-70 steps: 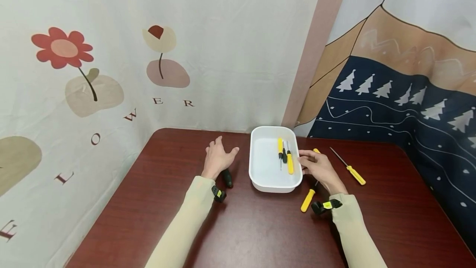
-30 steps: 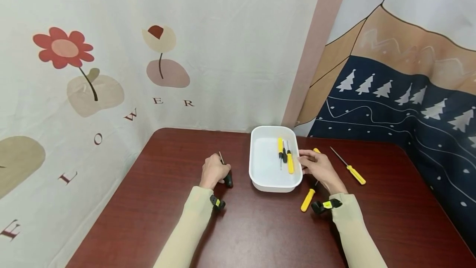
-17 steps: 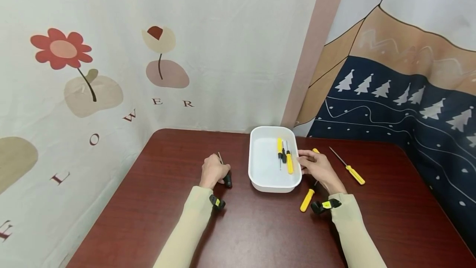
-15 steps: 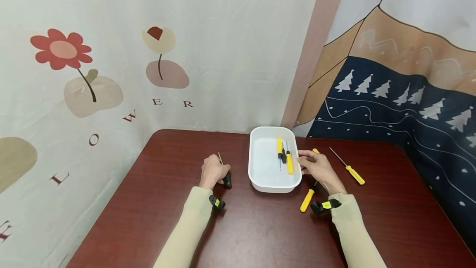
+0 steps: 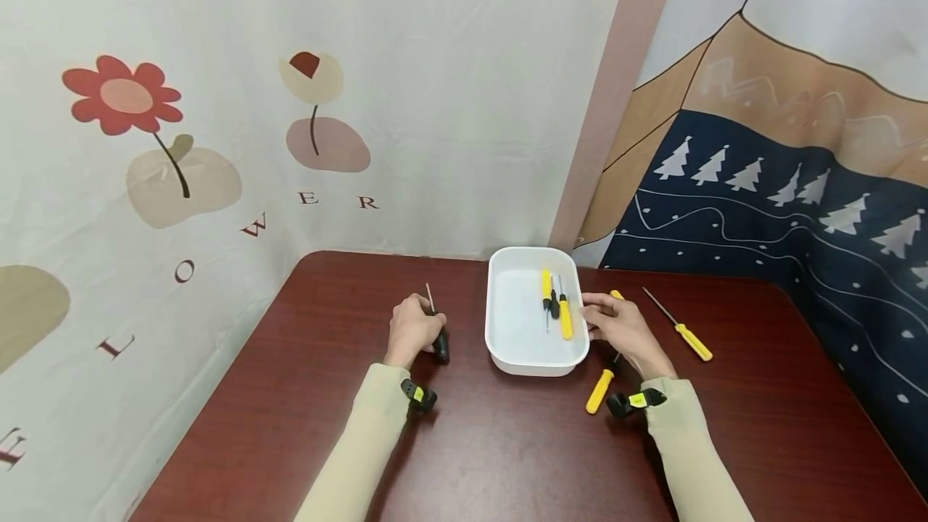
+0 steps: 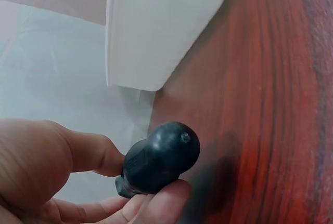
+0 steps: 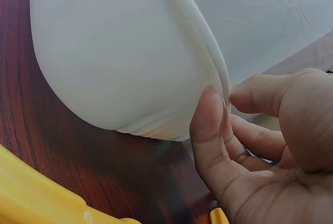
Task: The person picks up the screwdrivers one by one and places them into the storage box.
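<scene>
My left hand (image 5: 412, 330) grips a screwdriver by its black handle (image 5: 441, 345), left of a white plastic container (image 5: 518, 333). Its thin metal shaft points toward the back of the table. Seen from the left wrist, thumb and fingers pinch the handle (image 6: 164, 156), its rounded end facing the camera and a shadow below on the wood. At the container's right side my right hand (image 5: 625, 333) pinches the rim; in the right wrist view the thumb lies on one side of the rim and a fingertip (image 7: 207, 115) presses the outer wall.
Inside the container lie two yellow-and-black screwdrivers (image 5: 565, 319) and a small black one (image 5: 554, 306). A yellow-handled screwdriver (image 5: 693, 342) lies to the right, another (image 5: 599, 391) below the right hand. A further yellow handle (image 5: 616, 294) shows behind that hand. A curtain (image 5: 435, 143) hangs behind the table.
My left hand came down with spread fingers, took hold of the black-handled screwdriver, and has now shifted slightly up and left with it. The right hand and the container have stayed put.
</scene>
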Demonstrator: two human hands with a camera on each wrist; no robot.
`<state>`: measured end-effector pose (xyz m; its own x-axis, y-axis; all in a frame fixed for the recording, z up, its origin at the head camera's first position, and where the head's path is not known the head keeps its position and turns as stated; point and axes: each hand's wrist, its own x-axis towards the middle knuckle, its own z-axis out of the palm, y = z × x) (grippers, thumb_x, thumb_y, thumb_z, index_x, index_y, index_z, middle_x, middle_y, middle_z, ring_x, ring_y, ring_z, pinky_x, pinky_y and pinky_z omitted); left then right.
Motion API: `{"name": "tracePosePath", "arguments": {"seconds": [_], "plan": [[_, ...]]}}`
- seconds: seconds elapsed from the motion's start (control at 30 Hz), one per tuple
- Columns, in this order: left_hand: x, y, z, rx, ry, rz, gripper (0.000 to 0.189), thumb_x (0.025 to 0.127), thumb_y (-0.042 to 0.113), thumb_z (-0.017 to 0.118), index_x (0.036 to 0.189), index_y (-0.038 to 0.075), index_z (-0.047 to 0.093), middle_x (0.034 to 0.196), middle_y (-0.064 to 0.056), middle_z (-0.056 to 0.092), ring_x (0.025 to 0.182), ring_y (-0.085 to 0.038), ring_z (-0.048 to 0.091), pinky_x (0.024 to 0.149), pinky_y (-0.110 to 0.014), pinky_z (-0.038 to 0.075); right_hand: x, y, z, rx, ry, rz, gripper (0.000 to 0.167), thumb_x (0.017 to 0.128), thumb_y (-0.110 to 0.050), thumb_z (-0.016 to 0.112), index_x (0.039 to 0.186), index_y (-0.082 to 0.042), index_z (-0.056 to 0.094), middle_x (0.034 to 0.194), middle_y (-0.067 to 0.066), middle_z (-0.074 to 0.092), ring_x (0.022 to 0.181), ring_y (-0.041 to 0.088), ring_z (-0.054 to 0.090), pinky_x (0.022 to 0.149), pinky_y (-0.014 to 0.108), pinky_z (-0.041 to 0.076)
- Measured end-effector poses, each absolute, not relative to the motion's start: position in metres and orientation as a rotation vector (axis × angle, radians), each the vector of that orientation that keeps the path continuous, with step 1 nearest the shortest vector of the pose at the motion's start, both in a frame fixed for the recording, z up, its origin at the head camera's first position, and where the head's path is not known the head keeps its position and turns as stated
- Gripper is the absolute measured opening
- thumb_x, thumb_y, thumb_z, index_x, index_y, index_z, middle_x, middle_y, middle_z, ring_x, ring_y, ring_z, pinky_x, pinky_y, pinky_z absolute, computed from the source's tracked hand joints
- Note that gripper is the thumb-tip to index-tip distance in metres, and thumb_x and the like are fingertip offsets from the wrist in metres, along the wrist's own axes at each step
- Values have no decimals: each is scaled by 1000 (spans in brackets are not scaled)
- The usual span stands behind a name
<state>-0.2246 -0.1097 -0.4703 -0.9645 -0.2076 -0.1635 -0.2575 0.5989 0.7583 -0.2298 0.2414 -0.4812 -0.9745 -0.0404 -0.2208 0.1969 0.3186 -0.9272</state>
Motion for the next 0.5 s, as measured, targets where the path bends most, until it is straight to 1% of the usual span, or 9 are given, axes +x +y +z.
{"name": "tracePosePath", "arguments": {"seconds": [0.1,0.2,0.37,0.5], "plan": [[-225,-110,-469,-397,2726,1385,39,93,17,70,128,2,61,106,-22,67,61,-20,69,51,-33,61,-230,241,-481,137,2378,-1722,45,103,-18,61,146,-4,54,128,20,63,89,18,65,77,21,61],[-226,-110,-467,-383,2706,1441,38,93,16,71,128,3,62,101,-20,69,63,-21,69,52,-34,62,-230,241,-481,136,2380,-1723,45,103,-17,61,146,-4,54,128,21,63,90,18,65,77,21,61],[-227,-109,-463,-340,2696,1499,38,93,15,70,129,5,62,97,-16,67,57,-19,66,52,-35,62,-230,241,-481,147,2383,-1712,46,104,-19,61,146,-5,54,129,20,62,92,18,65,78,21,61],[-228,-108,-460,-308,2671,1553,39,94,15,69,132,6,62,95,-13,65,51,-18,64,55,-39,62,-230,240,-481,159,2384,-1705,46,104,-20,61,146,-5,54,130,20,62,93,19,65,79,21,61]]}}
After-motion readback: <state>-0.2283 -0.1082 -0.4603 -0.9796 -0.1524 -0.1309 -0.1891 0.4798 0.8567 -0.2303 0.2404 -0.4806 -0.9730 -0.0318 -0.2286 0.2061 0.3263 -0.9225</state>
